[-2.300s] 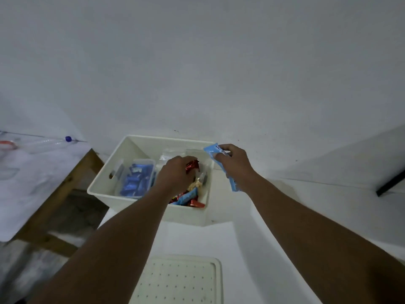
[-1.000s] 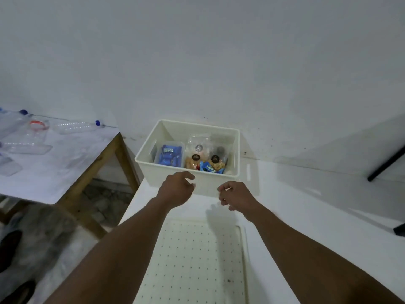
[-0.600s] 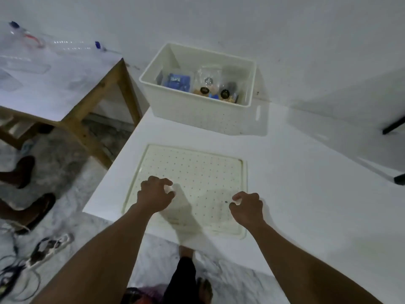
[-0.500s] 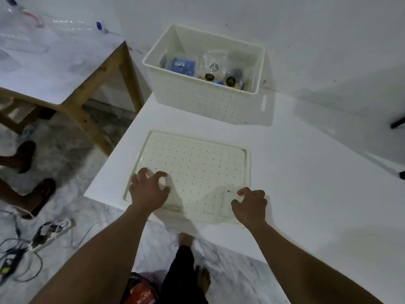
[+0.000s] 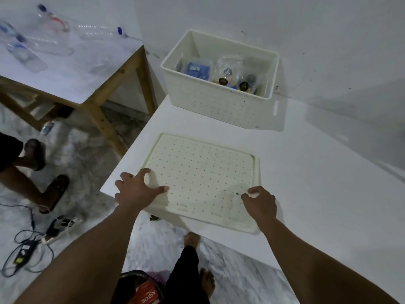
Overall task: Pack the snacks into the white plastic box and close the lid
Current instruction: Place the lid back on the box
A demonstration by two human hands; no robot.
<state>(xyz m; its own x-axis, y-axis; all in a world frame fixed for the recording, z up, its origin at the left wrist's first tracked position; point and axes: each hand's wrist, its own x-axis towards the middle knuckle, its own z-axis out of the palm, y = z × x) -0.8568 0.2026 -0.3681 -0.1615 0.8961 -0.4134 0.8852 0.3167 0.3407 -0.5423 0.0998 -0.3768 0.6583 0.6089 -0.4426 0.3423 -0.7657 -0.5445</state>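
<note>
The white plastic box (image 5: 219, 106) stands open at the far end of the white table (image 5: 317, 183), against the wall. Inside it lie blue snack packs (image 5: 197, 70) and clear snack bags with round black labels (image 5: 232, 79). The dotted white lid (image 5: 201, 172) lies flat in front of the box, its near edge overhanging the table's edge. My left hand (image 5: 138, 190) grips the lid's near left corner, thumb on top. My right hand (image 5: 259, 202) is curled on the near right corner.
A wooden table (image 5: 98, 84) with several clear plastic bottles (image 5: 32, 51) stands to the left. Another person's sandalled feet (image 5: 43, 167) and a power strip with cables (image 5: 54, 229) are on the floor. A red Astor tin (image 5: 146, 295) and my bare feet (image 5: 192, 240) are below the table edge.
Both hands left the box after dropping snacks in, came back to the lid and took hold of its near corners. The lid's near edge has slid over the table's edge.
</note>
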